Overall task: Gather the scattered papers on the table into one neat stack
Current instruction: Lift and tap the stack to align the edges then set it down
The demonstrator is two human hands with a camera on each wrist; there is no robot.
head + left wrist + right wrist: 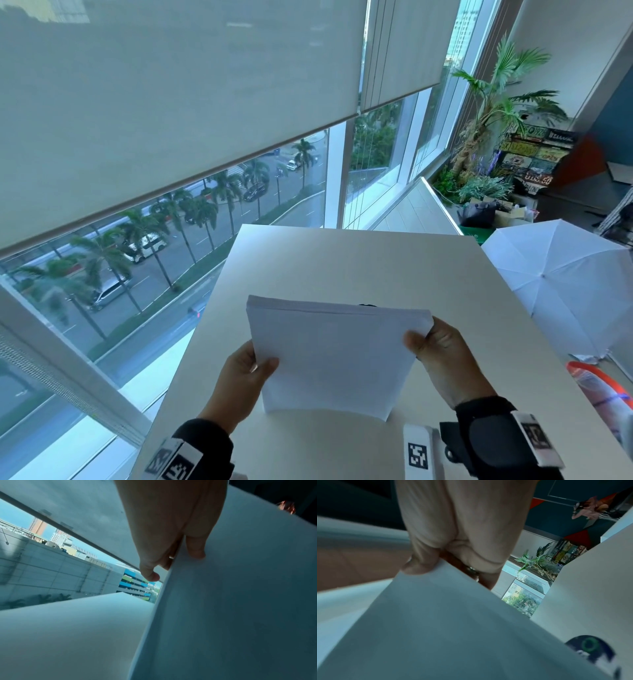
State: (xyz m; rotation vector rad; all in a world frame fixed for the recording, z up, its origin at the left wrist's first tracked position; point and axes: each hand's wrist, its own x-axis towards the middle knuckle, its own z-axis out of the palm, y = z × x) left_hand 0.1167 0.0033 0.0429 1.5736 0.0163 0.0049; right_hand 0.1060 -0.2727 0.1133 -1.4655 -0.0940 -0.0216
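Observation:
A stack of white papers (334, 356) stands on its lower edge on the white table (376, 267), tilted toward me. My left hand (255, 371) grips its left edge, thumb on the front face. My right hand (424, 337) pinches the upper right edge, thumb in front and fingers behind. In the left wrist view the left hand (173, 559) has its thumb on the front of the papers (231, 601) and its fingers behind. In the right wrist view the right hand (440, 566) clamps the corner of the papers (445, 628).
A white tagged block (418, 452) lies on the table near my right wrist. An open white umbrella (561, 284) stands right of the table, an orange-rimmed object (599, 383) below it. Large windows with blinds run along the left and far side. Potted plants (486, 113) fill the far corner.

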